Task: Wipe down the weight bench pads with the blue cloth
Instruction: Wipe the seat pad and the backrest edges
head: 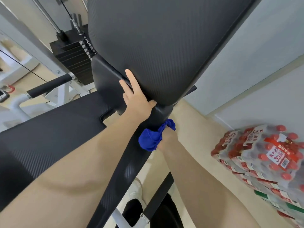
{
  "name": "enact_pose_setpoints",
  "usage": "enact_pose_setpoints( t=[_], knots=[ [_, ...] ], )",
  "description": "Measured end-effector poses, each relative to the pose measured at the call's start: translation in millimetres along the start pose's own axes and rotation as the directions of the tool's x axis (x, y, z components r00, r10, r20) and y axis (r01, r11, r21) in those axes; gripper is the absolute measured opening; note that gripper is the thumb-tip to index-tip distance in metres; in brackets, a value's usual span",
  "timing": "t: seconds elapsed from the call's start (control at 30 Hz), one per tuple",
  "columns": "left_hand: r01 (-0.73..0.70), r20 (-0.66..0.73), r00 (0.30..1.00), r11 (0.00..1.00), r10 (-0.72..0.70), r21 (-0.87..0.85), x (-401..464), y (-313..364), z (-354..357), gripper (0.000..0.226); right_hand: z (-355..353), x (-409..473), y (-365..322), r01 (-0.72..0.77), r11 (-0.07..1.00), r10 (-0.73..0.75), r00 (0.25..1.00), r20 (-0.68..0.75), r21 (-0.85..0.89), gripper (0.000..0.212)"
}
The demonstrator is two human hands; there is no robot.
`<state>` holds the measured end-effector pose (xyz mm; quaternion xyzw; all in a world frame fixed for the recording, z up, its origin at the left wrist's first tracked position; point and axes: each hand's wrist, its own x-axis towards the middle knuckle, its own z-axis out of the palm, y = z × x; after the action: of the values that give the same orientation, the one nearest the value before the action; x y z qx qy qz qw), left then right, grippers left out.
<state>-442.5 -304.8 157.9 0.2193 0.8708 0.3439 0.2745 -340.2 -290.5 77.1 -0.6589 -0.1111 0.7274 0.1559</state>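
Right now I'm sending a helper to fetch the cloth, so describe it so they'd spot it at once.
Find the black seat pad in the middle. At its right edge, the right hand grips the cloth, bunched against the pad's side. It is the only bright blue thing among the black pads.

weight stack (74, 63) far left | shrink-wrapped bottle packs (269, 163) stacked right
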Motion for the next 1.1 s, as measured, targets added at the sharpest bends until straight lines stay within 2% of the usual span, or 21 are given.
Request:
enact_pose_setpoints(
  t=[0.07,0.1,0.17,0.23,0.27,0.33,0.37,0.4,0.43,0.47,0.5,0.53,0.57,0.63,0.73,0.83,0.9,0.97,1.03,1.1],
  knots=[
    [0.009,0.025,1.0,1.0,-0.009,-0.005,0.2,-1.1,0.1,0.114,0.6,-10.9,-23.8,0.012,0.998,-0.012,1.0,0.008,0.059,0.025],
    [0.008,0.025,1.0,1.0,-0.008,-0.009,-0.3,-3.4,-0.1,0.113,2.2,-19.1,-38.0,0.051,0.99,-0.059,0.997,0.052,0.128,0.029],
    [0.001,0.037,0.999,0.999,0.001,-0.046,-6.3,-0.7,-4.3,0.111,7.9,-43.3,-66.7,0.198,0.967,-0.216,0.971,0.107,0.159,0.027],
    [0.003,0.042,0.999,0.998,0.0,-0.058,-9.4,0.9,-8.7,0.107,14.1,-62.8,-85.7,0.158,0.972,-0.178,0.978,0.11,0.172,0.027],
    [0.006,0.052,0.999,0.999,-0.003,-0.05,-11.7,-1.2,-11.1,0.105,13.2,-71.5,-94.2,0.104,0.979,-0.132,0.978,0.161,0.173,0.031],
    [-0.034,0.052,0.998,0.999,0.035,-0.016,-12.6,-1.7,-17.7,0.103,10.0,-96.3,-120.6,0.008,0.993,-0.05,0.932,0.36,0.117,0.031],
    [-0.052,0.052,0.997,0.999,0.051,0.005,-12.0,-4.0,-18.8,0.102,9.9,-109.3,-131.4,0.067,0.995,-0.092,0.898,0.43,0.073,0.027],
    [-0.062,0.047,0.997,0.998,0.061,0.012,-12.2,-5.0,-19.4,0.101,13.6,-115.9,-140.3,0.21,0.975,-0.22,0.898,0.38,0.068,0.019],
    [-0.059,0.043,0.997,0.998,0.059,0.011,-12.2,-5.6,-19.1,0.099,17.8,-116.4,-145.1,0.373,0.922,-0.387,0.894,0.227,0.106,0.014],
    [-0.064,0.032,0.997,0.998,0.064,0.012,-12.2,-5.1,-19.9,0.095,23.2,-115.8,-146.6,0.53,0.841,-0.536,0.843,0.034,0.109,0.015],
    [-0.079,0.021,0.997,0.996,0.078,0.028,-10.8,-6.3,-22.2,0.089,29.0,-118.3,-144.5,0.622,0.777,-0.617,0.783,-0.082,0.095,0.017],
    [-0.096,0.016,0.995,0.993,0.095,0.064,-9.6,-5.5,-27.6,0.083,36.4,-120.3,-143.3,0.67,0.739,-0.659,0.74,-0.135,0.067,0.015],
    [-0.102,0.022,0.995,0.988,0.101,0.112,-7.3,-7.6,-32.7,0.076,40.4,-119.7,-141.4,0.671,0.741,-0.659,0.733,-0.167,0.016,0.007],
    [-0.084,0.027,0.996,0.973,0.08,0.213,-5.7,-4.1,-47.8,0.065,37.7,-119.3,-134.5,0.606,0.793,-0.605,0.774,-0.188,-0.06,0.017],
    [-0.1,-0.014,0.994,0.947,0.11,0.305,-13.5,25.6,-64.4,0.059,30.5,-126.7,-130.9,0.549,0.833,-0.553,0.823,-0.131,-0.066,0.009],
    [-0.307,-0.071,0.938,0.906,0.34,0.29,-22.2,72.3,-74.8,0.06,34.3,-158.6,-161.3,0.62,0.783,-0.611,0.782,-0.125,0.049,0.013],
    [-0.446,-0.071,0.875,0.855,0.478,0.264,-23.6,100.6,-79.1,0.066,36.6,-178.5,-188.0,0.663,0.738,-0.655,0.749,-0.105,0.125,0.014],
    [-0.563,-0.051,0.808,0.796,0.586,0.222,-25.3,125.1,-80.4,0.072,37.7,-185.1,-198.9,0.664,0.73,-0.659,0.747,-0.088,0.162,0.014],
    [-0.625,-0.052,0.762,0.755,0.645,0.2,-23.6,147.6,-79.9,0.077,38.0,-181.1,-193.3,0.659,0.748,-0.655,0.752,-0.075,0.075,0.014],
    [-0.628,-0.059,0.756,0.747,0.652,0.219,-22.7,163.0,-77.8,0.082,36.3,-175.2,-182.3,0.635,0.772,-0.635,0.77,-0.057,-0.018,0.015]
  ],
)
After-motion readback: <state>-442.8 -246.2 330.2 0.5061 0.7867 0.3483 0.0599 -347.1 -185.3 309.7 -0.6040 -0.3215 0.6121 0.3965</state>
